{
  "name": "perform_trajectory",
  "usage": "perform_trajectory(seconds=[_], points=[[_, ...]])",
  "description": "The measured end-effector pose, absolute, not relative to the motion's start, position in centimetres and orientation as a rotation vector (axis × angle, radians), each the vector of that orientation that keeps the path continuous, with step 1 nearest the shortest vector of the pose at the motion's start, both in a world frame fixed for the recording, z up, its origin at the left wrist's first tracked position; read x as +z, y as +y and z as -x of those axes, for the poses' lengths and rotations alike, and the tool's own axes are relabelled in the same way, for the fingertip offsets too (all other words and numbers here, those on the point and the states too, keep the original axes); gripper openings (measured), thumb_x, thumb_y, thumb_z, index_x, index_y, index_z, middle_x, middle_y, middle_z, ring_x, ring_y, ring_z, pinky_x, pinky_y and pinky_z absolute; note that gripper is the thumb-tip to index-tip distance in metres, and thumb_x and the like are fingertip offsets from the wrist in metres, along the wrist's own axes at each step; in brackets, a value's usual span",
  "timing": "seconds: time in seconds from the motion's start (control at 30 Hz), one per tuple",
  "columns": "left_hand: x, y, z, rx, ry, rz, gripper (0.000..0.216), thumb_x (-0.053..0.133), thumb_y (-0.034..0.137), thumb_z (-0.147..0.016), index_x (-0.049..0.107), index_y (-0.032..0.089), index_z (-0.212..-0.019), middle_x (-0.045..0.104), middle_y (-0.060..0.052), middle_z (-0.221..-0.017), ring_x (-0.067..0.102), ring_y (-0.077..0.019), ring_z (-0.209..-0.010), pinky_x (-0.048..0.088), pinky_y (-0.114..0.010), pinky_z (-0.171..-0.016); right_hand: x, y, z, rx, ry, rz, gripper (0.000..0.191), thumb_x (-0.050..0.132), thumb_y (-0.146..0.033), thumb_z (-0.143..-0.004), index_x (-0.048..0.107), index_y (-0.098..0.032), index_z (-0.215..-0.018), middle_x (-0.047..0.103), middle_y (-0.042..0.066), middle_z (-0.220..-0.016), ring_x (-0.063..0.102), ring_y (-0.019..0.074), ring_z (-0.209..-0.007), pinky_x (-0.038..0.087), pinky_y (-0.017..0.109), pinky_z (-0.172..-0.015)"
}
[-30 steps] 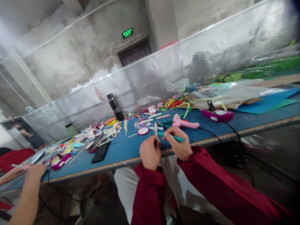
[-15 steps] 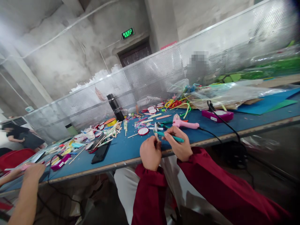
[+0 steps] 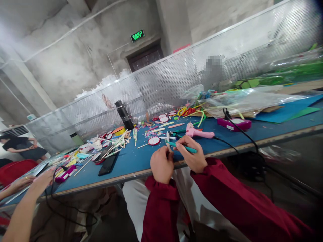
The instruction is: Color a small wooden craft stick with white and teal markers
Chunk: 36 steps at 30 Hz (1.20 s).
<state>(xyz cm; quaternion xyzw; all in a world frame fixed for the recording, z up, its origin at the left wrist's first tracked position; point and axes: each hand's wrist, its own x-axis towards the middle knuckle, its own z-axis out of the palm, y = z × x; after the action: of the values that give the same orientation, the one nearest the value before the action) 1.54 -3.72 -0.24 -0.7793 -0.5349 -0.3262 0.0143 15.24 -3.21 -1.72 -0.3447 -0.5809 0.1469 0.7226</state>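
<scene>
My right hand (image 3: pixel 193 155) is closed around a slim teal pen (image 3: pixel 189 149), its front end pointing left toward my left hand. Pinched in the closed fingers of my left hand (image 3: pixel 162 164) is a small pale stick-like piece (image 3: pixel 168 145). The pen's tip is at or very near this piece; contact is too small to tell. Just beyond my right hand, a pink glue gun (image 3: pixel 202 133) lies on the blue table (image 3: pixel 137 165). A round white disc with a red rim (image 3: pixel 154 141) rests beyond my left hand.
A black phone (image 3: pixel 108 167), a black bottle (image 3: pixel 124 115) and heaps of small sticks (image 3: pixel 122 140) lie to the left. On the right sits a purple power socket (image 3: pixel 234 124) with a black cable. At far left, another person's hands (image 3: pixel 42 181) are over the table.
The teal pen and my right hand have shifted very slightly left. My left hand stays in place. The other person's near hand at far left has moved right, toward the second purple socket.
</scene>
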Motion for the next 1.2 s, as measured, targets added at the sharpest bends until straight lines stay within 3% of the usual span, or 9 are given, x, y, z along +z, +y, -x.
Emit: perform_trajectory(seconds=[1.2], points=[[-0.07, -3.85, -1.55, -0.985, -1.684, 2.425, 0.006, 0.057, 0.026, -0.094, 0.061, 0.022, -0.09, 0.07, -0.003, -0.09, 0.063, -0.0197, -0.091, 0.039, -0.029, -0.075, -1.6, -3.25, -15.23, 0.33, -1.271, 0.761, 0.017, 0.06, -0.03, -0.092, 0.062, -0.022, -0.077, 0.066, 0.001, -0.071, 0.063, 0.0173, -0.068, 0.05, 0.03, -0.067]])
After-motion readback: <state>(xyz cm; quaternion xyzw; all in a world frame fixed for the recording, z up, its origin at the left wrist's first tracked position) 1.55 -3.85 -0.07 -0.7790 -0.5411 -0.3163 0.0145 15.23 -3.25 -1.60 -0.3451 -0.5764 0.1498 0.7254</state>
